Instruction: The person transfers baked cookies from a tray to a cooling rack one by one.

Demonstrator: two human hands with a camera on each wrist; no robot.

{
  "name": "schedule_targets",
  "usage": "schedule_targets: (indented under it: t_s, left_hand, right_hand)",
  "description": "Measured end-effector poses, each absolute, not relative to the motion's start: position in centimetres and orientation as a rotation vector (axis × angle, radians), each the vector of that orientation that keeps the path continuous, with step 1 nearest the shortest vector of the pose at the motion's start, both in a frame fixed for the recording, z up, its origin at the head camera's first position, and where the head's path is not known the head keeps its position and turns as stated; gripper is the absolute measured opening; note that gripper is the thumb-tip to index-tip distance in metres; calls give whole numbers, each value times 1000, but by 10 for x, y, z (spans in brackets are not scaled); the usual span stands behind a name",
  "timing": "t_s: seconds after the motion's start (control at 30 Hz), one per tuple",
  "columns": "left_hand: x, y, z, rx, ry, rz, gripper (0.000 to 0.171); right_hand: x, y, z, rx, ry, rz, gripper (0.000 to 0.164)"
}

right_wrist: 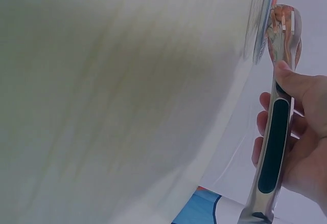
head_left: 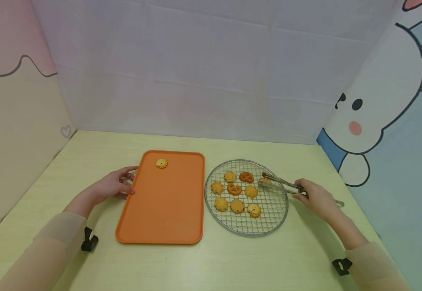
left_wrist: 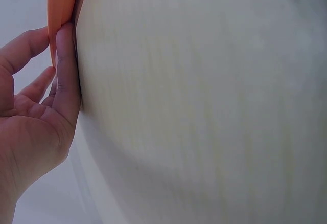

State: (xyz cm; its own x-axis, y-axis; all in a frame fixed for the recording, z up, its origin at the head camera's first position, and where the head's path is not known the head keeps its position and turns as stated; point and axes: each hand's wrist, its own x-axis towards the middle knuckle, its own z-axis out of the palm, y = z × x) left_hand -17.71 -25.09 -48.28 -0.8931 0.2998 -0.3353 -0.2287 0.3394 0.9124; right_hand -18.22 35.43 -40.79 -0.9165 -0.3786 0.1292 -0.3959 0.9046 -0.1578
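My left hand (head_left: 113,185) holds the left edge of an orange tray (head_left: 167,202), fingertips at its rim. In the left wrist view, fingers lie on both sides of the tray's rim (left_wrist: 62,1). One round swirled cookie (head_left: 161,163) sits near the tray's far left corner. My right hand (head_left: 316,198) grips metal tongs (head_left: 281,188) with dark handle inlays. Their tips reach over the right part of a round wire rack (head_left: 274,216), on either side of a cookie (head_left: 264,180) partly hidden by them. Whether they squeeze it, I cannot tell.
Several cookies lie on the rack, among them a pretzel-shaped cookie (head_left: 246,177), a flat round cookie (head_left: 237,206) and a flower-shaped cookie (head_left: 221,203). The rack stands just right of the tray on a pale wooden table (head_left: 214,266). A white cloth wall (head_left: 196,81) rises behind.
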Motion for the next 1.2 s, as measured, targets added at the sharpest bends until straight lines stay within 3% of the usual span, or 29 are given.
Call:
schedule_targets:
  t_s: [0.63, 1.2]
  left_hand:
    - [-177, -251, -481, 70, 2171, 1583, 83]
    - [-178, -251, -481, 75, 2167, 1590, 83]
  right_hand:
    - [-179, 352, -403, 574, -3097, 397, 36]
    - [-174, 333, -387, 602, -3044, 219, 47]
